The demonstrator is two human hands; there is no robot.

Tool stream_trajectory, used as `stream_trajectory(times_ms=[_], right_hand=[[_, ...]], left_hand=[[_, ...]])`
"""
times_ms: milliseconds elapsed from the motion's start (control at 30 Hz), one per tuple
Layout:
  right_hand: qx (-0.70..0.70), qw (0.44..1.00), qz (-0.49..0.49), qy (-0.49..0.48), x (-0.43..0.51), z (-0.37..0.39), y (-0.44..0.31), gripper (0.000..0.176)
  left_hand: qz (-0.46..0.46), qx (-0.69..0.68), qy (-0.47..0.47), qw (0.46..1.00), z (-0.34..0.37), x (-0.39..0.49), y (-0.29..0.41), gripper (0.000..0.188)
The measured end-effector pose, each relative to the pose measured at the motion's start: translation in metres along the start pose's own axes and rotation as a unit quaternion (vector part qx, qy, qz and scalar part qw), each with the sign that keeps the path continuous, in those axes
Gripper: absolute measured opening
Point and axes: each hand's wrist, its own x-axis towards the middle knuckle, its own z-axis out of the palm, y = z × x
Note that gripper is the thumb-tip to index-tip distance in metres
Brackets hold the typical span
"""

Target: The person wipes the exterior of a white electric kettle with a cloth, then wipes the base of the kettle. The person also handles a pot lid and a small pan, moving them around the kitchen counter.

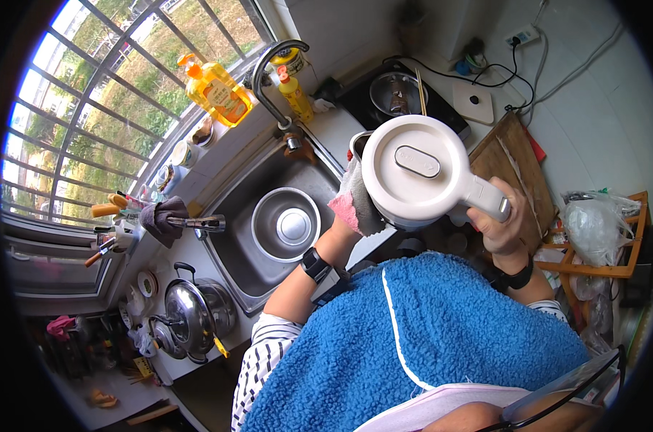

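Note:
A cream electric kettle (413, 167) with a round closed lid is held up before my chest. My right hand (502, 218) grips its handle. My left hand (350, 221), mostly hidden under a grey and pink cloth (361, 202), holds the cloth against the kettle's side near the spout. Left of the kettle, a round metal basin (286, 224) sits in the stainless steel sink (237, 216), below a curved faucet (261, 81).
An induction cooktop (353, 97) bears a metal pan (386, 92) and chopsticks. A wooden cutting board (512, 162) leans at the right, near a wooden rack (623, 270). Soap bottles (218, 94) line the windowsill; lidded pots (188, 318) stand left of the sink.

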Motion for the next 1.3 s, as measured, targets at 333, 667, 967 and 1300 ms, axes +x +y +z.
stream_trajectory(times_ms=[333,667,967,1300], right_hand=[[-0.010,0.999,0.013,0.029,0.002,0.010,-0.001,0.026],[-0.026,0.999,-0.010,-0.026,0.004,0.011,-0.007,0.027],[-0.075,0.993,-0.080,-0.040,0.009,0.018,-0.009,0.028],[-0.036,0.999,-0.018,-0.023,0.005,0.014,-0.008,0.029]], left_hand=[[0.137,-0.117,0.095,0.979,0.000,-0.001,0.079,0.041],[0.394,0.447,0.006,0.803,0.007,0.011,0.135,0.041],[0.413,0.453,-0.117,0.781,0.027,0.004,0.142,0.039],[0.421,0.494,-0.063,0.758,0.002,0.021,0.138,0.035]])
